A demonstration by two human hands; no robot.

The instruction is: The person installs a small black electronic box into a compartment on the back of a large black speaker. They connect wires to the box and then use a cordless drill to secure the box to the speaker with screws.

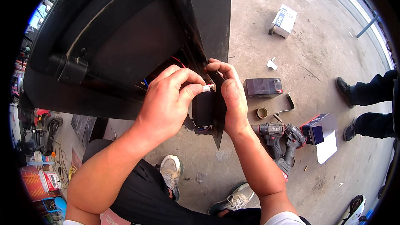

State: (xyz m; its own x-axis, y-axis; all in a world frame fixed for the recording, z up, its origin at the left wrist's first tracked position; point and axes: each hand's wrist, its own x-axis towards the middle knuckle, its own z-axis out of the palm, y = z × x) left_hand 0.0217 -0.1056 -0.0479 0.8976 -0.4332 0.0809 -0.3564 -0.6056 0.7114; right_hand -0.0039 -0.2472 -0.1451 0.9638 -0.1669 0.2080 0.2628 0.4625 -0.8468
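With its thumb and forefinger, my left hand point(164, 98) pinches a small white connector point(206, 88) at the top of a black box-shaped unit point(203, 110). My right hand point(234, 100) is wrapped round the edge of a thin black panel point(219, 121), thumb on the near side, fingers bent over its upper end. The unit sits against this panel. Both are beside an opening in a large black casing point(129, 37), where red wires point(178, 61) and a blue wire point(145, 82) show. My left fingers partly hide the opening.
On the concrete right of me lie a black battery point(263, 87), a tape roll point(262, 113), a bent metal bracket point(287, 107), cordless drills point(273, 139) and an opened carton point(327, 146). Farther off are a white box point(284, 21) and a standing person's legs point(371, 96). A red bucket point(37, 181) is left.
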